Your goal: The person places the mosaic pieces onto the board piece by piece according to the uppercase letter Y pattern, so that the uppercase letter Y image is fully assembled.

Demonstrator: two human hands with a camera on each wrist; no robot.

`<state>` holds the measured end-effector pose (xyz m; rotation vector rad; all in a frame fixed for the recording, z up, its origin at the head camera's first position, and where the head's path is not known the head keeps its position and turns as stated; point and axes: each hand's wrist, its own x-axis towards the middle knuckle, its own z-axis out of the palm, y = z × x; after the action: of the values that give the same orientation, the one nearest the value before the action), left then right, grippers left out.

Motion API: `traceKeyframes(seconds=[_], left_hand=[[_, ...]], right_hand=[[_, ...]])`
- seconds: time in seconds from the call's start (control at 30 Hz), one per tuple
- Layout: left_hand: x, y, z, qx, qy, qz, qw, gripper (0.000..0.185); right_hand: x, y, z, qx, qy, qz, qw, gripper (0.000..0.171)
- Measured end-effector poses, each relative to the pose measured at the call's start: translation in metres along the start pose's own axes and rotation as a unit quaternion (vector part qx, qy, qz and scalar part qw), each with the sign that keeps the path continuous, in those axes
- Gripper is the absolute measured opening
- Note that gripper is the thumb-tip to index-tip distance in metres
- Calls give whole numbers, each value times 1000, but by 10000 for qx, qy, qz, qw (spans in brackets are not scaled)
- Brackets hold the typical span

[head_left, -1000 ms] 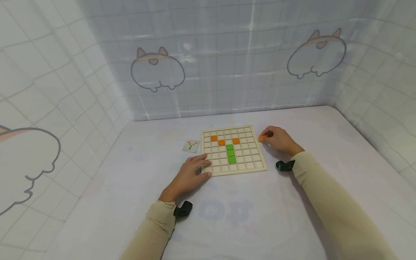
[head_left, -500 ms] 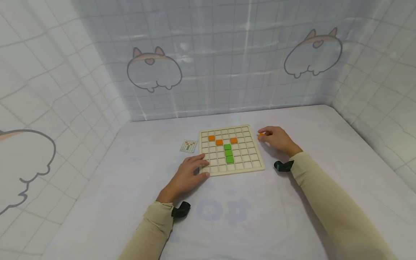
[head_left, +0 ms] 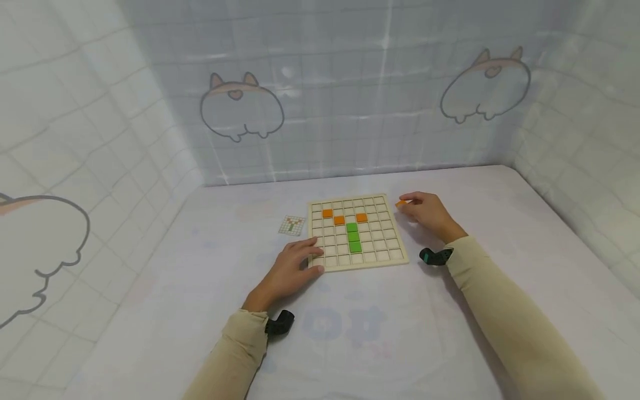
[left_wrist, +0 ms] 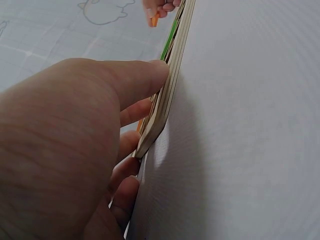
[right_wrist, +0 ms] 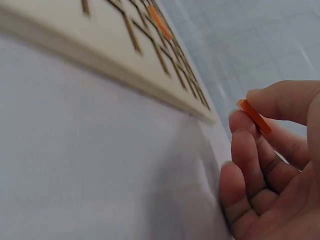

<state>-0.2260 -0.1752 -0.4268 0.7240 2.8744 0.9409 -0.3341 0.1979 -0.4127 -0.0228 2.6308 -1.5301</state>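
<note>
Orange and thin, a small tile (head_left: 401,204) is pinched between thumb and fingertips of the right hand (head_left: 427,214), just off the upper right corner of the wooden grid board (head_left: 356,231) at frame centre, while the left hand (head_left: 292,269) lies with relaxed fingers on the board's lower left corner. The step in hand looks like carrying a picked-up tile to the board, so the next move calls for lowering it flat into a free cell near the three orange tiles (head_left: 339,220) above the green column (head_left: 354,236). The bench (head_left: 200,289) wears a pale cloth, a small pattern card (head_left: 292,224) lies left of the board, and grid-printed sheets with cartoon animals (head_left: 242,105) wall it in.
</note>
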Motion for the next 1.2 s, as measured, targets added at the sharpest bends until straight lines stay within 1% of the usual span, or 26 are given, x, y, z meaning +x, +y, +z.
traceKeyframes(seconds=[0.17, 0.47, 0.6, 0.77, 0.87, 0.97, 1.07, 1.2], left_hand=[[1, 3, -1, 41, -111, -152, 9998, 43], [0, 2, -3, 164, -161, -145, 9996, 43], [-1, 1, -3, 128, -56, -80, 9999, 42], [-2, -3, 1, 51, 88, -24, 9999, 40], [-3, -5, 4, 66, 27, -79, 9999, 41], [-4, -6, 6, 84, -32, -107, 9999, 42], [-2, -6, 5, 59, -2, -107, 9999, 41], [1, -7, 6, 30, 34, -96, 9999, 41]], right_hand=[[1, -2, 6, 471, -70, 55, 9989, 49], [2, -8, 22, 978, -86, 20, 9952, 51], [2, -14, 28, 1077, -88, -69, 9941, 51], [6, -18, 35, 1287, -121, -185, 9914, 46], [9, -16, 40, 1279, -263, -228, 9912, 44], [12, -16, 43, 1128, -371, -314, 9924, 42], [14, -16, 46, 990, -297, -490, 9934, 40], [18, -14, 51, 822, -117, -456, 9955, 38]])
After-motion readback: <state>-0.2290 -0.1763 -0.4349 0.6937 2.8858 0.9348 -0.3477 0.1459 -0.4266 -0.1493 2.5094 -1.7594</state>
